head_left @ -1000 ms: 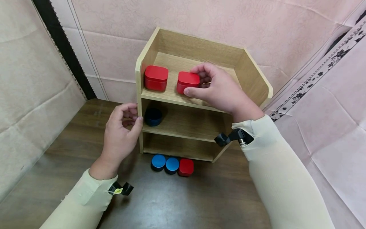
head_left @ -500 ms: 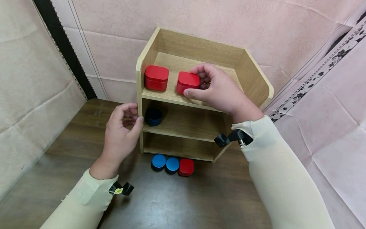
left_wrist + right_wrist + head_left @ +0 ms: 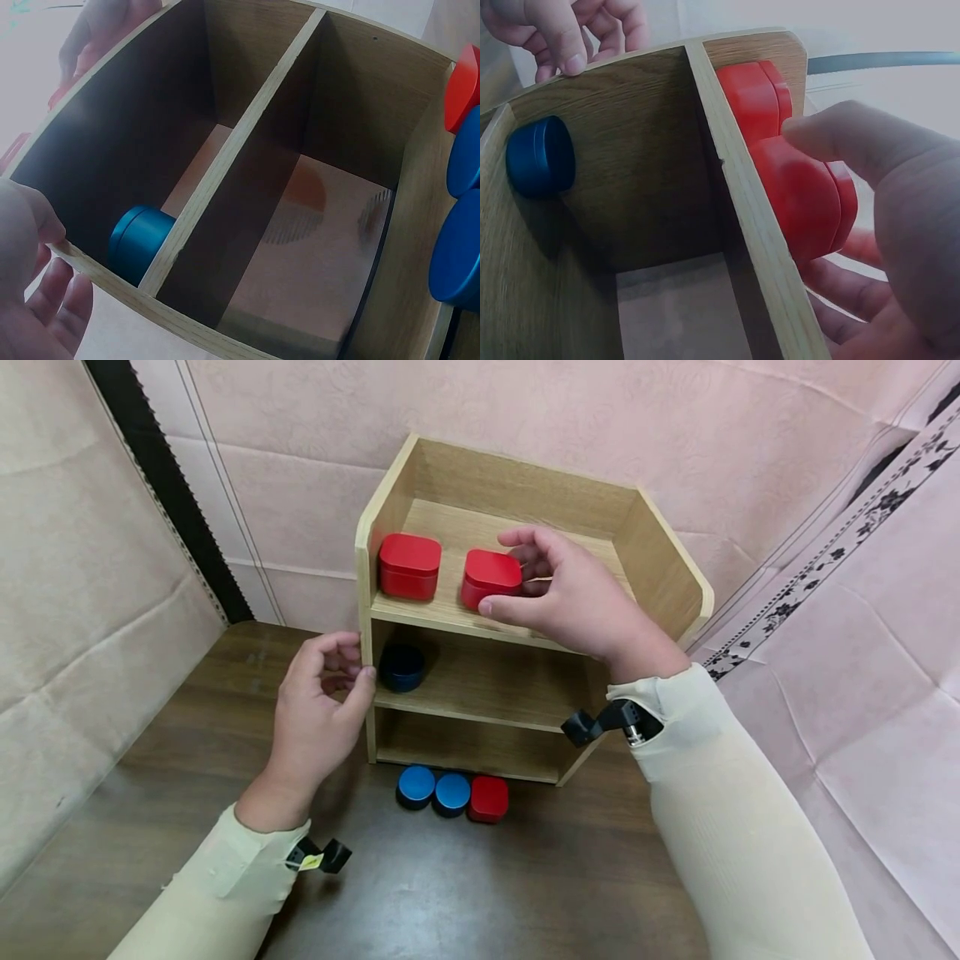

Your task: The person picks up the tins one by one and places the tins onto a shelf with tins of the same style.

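On the top level of a small wooden shelf (image 3: 480, 714), my right hand (image 3: 577, 593) curves round a red lidded box (image 3: 491, 578). Its thumb touches the box's front, while the other fingers curve behind its right side, with a slight gap showing at the index finger. In the right wrist view the thumb lies against the red box (image 3: 799, 199). Another red box (image 3: 409, 568) stands by the left wall. My left hand (image 3: 315, 702) rests on the shelf's left side, thumb tip at the front edge. The middle level holds a dark blue round tin (image 3: 402, 667) beside that wall.
Before the shelf, a row of two round blue tins (image 3: 416, 787) and a red box (image 3: 488, 798) stands on the brown wooden table (image 3: 450, 893). Patterned cloth (image 3: 300, 485) hangs behind and at both sides.
My right index finger has lifted slightly from the red box, and the thumb stays at its front. The left hand has not visibly moved.
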Tool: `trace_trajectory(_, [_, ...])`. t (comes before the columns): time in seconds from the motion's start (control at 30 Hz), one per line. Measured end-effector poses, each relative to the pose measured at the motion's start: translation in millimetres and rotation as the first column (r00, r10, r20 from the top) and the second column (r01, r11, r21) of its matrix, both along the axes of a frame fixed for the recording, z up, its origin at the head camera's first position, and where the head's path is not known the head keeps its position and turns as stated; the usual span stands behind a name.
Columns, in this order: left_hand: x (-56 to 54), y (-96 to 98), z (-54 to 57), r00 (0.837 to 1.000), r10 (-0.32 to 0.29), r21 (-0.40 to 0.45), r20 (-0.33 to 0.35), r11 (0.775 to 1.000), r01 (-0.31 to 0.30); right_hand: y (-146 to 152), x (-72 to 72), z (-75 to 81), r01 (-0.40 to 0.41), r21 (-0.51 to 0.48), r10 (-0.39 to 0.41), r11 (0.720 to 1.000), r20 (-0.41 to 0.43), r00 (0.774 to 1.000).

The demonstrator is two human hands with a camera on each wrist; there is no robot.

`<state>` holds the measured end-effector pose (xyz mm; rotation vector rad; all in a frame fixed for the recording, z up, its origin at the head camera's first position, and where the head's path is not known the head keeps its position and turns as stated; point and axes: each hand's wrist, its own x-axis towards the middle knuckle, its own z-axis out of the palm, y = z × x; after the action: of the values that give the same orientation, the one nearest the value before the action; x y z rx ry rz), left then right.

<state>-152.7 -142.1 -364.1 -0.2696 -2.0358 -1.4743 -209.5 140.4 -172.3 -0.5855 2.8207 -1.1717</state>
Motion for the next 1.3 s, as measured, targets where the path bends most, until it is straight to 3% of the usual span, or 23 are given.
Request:
trace_trajectory(0.5, [0.8,-0.3,-0.8,1.0,0.005,-0.003,-0.001,1.0,-0.005,2.9,7.6,-2.7,0.024,-0.163,-0.035,0.986,-0.062,0.997])
trace_trajectory(0.7, [0.5,-0.8,-0.9,1.0,0.001,-0.001,-0.005,1.0,-0.001,4.4,13.9,-1.1,0.053,-0.158,-0.075,0.986,-0.132,0.988])
trace_trajectory(0.93, [0.9,-1.2,0.1,1.0,-0.001,0.003,0.0,1.0,0.001,7.9,27.5,-0.2,0.083,-0.144,-0.105,0.986,-0.152,0.983])
trace_trajectory(1.3, [-0.6,0.2,-0.3,1.0,-0.007,0.006,0.001,1.0,0.007,20.1,49.8,-13.8,0.062,-0.193,-0.117,0.979,-0.288,0.95])
